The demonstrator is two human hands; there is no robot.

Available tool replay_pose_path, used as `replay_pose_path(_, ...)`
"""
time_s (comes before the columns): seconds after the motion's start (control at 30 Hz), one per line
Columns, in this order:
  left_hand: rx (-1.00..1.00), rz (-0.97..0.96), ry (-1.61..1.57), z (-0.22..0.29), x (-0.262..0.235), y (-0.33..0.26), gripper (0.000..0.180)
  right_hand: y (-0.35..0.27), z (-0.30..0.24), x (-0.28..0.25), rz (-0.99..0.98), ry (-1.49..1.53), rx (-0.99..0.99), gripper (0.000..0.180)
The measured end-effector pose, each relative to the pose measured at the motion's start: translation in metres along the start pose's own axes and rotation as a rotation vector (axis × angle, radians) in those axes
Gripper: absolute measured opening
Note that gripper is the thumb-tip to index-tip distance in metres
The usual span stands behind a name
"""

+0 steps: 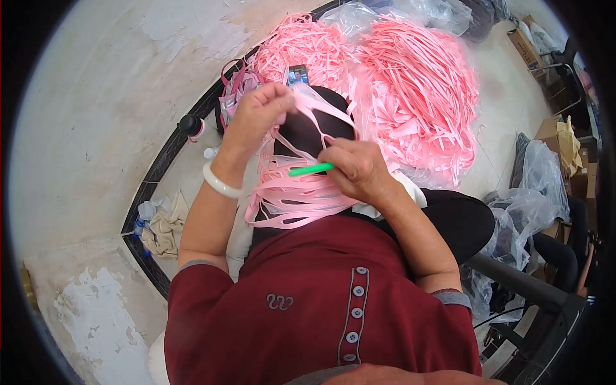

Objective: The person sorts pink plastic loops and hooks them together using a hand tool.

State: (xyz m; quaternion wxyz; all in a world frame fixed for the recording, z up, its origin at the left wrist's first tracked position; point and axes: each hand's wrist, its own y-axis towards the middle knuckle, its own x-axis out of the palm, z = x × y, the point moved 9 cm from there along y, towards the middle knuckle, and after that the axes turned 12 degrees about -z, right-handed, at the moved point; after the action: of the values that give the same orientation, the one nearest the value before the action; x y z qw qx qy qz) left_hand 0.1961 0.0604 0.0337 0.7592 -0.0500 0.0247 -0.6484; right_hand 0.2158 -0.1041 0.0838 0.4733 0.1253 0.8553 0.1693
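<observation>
Bottle [190,126]: it is standing by the wall, with a black cap.
Left hand [263,109]: thumb and fingers are pinching the upper end of the pink band [309,101]; the fingertips are slightly blurred.
Band position: it is stretching between both hands, above the dark lap [301,133].
Band handling: it is seeming light, soft and limp, probably not fragile; a flat pinch near each end should be suiting it.
Band direction: its long axis is slanting from the left hand down to the right, the upper end pointing away from the body.
Pink strips [301,206]: they are lying crosswise on the lap.
Green tool [311,169]: its free end is pointing left, almost level.
Right hand [359,163]: it is curling closed around the tool; whether it is also pinching the band, one cannot tell.
</observation>
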Motion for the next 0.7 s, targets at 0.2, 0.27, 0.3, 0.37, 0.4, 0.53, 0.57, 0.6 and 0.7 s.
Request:
replay_pose_path(0.2,0.024,0.083,-0.168,-0.011,-0.022,0.017,0.009,-0.051,-0.003,0.013,-0.180,0.201,0.140,0.013)
replay_pose_path(0.27,0.021,0.066,-0.208,-0.010,-0.012,0.012,0.010,-0.056,-0.006,0.015,-0.238,0.278,0.173,0.010)
replay_pose_path(0.3,0.017,0.050,-0.247,-0.008,-0.003,0.009,0.010,-0.054,-0.005,0.009,-0.225,0.394,0.262,0.008)
replay_pose_path(0.37,0.008,0.068,-0.284,-0.006,0.005,0.000,0.011,-0.055,0.002,0.006,-0.208,0.512,0.351,0.009)
replay_pose_path(0.4,0.001,0.089,-0.321,-0.006,0.007,-0.004,0.012,-0.055,0.015,-0.007,-0.026,0.586,0.395,0.014)
replay_pose_path(0.53,0.086,0.114,-0.409,-0.013,0.011,-0.011,0.013,-0.035,0.037,-0.051,0.261,0.413,0.316,0.017)
replay_pose_path(0.57,0.112,0.139,-0.407,-0.014,0.011,-0.014,0.013,-0.029,0.039,-0.054,0.261,0.415,0.313,0.017)
replay_pose_path(0.6,0.136,0.161,-0.407,-0.013,0.012,-0.016,0.013,-0.022,0.038,-0.055,0.234,0.406,0.311,0.016)
replay_pose_path(0.7,0.163,0.202,-0.423,-0.011,0.018,-0.017,0.014,-0.008,0.042,-0.046,0.221,0.656,0.307,0.012)
